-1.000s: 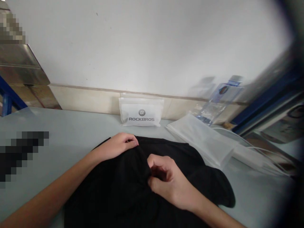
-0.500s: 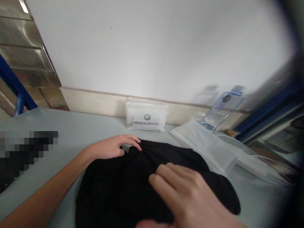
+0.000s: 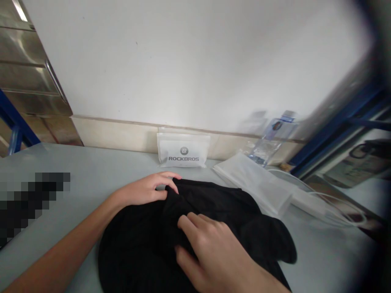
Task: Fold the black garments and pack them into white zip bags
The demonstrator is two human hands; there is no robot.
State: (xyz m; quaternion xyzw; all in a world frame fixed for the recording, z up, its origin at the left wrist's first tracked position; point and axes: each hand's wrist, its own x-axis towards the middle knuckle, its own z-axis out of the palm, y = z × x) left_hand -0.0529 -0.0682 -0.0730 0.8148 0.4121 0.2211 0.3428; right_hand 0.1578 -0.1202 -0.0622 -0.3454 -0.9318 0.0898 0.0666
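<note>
The black cloth (image 3: 214, 228) lay bunched in the middle of the pale grey surface (image 3: 76, 171), right in front of the person, and both hands were on it. The left hand (image 3: 146, 189) sat at the cloth's far left edge, fingers (image 3: 171, 183) curled down over the rim of the fabric and pinching it lightly, the forearm stretched across the surface from the lower left. The right hand (image 3: 214, 252) came in from the bottom, lying flat on top of the cloth near its middle, fingers spread and pressing into a raised fold, not clenched around anything. A loose lobe of the cloth stuck out to the right, just past that hand. Behind the cloth, a white pouch (image 3: 183, 151) printed ROCKBROS stood leaning against the wall (image 3: 183, 61), apart from the fabric. To the right of the pouch lay a flat stack of clear bags (image 3: 253, 183), just beside the cloth's far right edge, with a clear water bottle (image 3: 271, 138) behind it near the wall and white cable (image 3: 330, 199) looping beyond. A blue frame (image 3: 330, 130) ran along the right side, blurred.
</note>
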